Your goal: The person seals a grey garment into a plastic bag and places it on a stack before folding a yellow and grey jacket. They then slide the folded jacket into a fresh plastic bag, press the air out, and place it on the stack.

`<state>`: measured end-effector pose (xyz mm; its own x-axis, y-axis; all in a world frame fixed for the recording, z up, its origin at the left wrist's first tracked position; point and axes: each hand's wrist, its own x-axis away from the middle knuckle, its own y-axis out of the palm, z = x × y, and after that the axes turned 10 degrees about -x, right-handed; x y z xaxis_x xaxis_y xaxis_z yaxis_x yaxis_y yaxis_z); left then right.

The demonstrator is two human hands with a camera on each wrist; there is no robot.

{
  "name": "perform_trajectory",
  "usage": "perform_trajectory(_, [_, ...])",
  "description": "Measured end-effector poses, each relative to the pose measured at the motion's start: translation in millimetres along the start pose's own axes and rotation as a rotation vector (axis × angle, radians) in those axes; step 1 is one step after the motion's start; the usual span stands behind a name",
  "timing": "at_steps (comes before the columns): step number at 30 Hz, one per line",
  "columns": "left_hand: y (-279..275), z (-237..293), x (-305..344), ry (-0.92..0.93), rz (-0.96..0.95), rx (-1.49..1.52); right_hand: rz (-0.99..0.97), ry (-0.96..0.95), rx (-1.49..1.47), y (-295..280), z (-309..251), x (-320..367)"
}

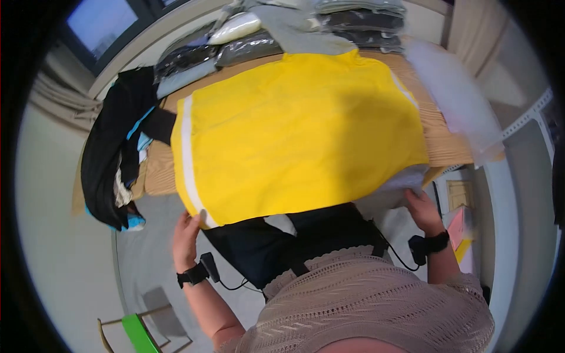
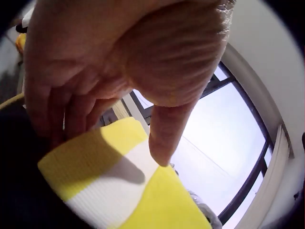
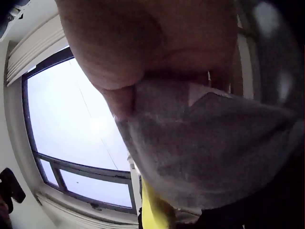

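A yellow garment (image 1: 294,135) with white stripes is spread over the wooden table, its near edge hanging over the front. At its near left corner my left hand (image 1: 187,235) pinches the ribbed hem (image 2: 107,171), with the thumb on one face and the fingers behind. Grey cloth (image 1: 406,177) shows from beneath the yellow garment at the near right. My right hand (image 1: 424,210) grips that cloth's edge; in the right wrist view the grey cloth (image 3: 205,143) hangs from between thumb and fingers, which are partly hidden.
Folded clothes in clear bags (image 1: 247,50) line the back of the table (image 1: 438,138), with a grey garment (image 1: 288,29) among them. Black clothing (image 1: 115,141) drapes over the left end. Clear plastic sheeting (image 1: 456,94) lies at the right. A green chair (image 1: 140,332) stands on the floor.
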<state>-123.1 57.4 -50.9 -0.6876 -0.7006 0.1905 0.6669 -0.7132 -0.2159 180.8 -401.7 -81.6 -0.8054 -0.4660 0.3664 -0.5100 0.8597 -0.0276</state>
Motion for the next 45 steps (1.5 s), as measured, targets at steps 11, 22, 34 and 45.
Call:
perform_trajectory(11, [-5.3, -10.1, 23.4, -0.095, 0.177, 0.027, -0.099, -0.059, 0.125, -28.5, 11.9, -0.7])
perform_trajectory(22, [2.3, 57.8, 4.2, 0.298, 0.263, 0.731, -0.157, -0.384, -0.827, -5.8, -146.7, -24.6])
perform_trajectory(34, [18.1, 70.6, -61.1, 0.137, 0.062, 0.549, -0.329, -0.132, -0.659, 56.6, -141.7, -127.5])
perform_trajectory(45, [26.6, 70.5, -58.5, 0.196, 0.093, 0.422, 0.096, -0.23, 0.582, 22.3, -46.1, -0.9])
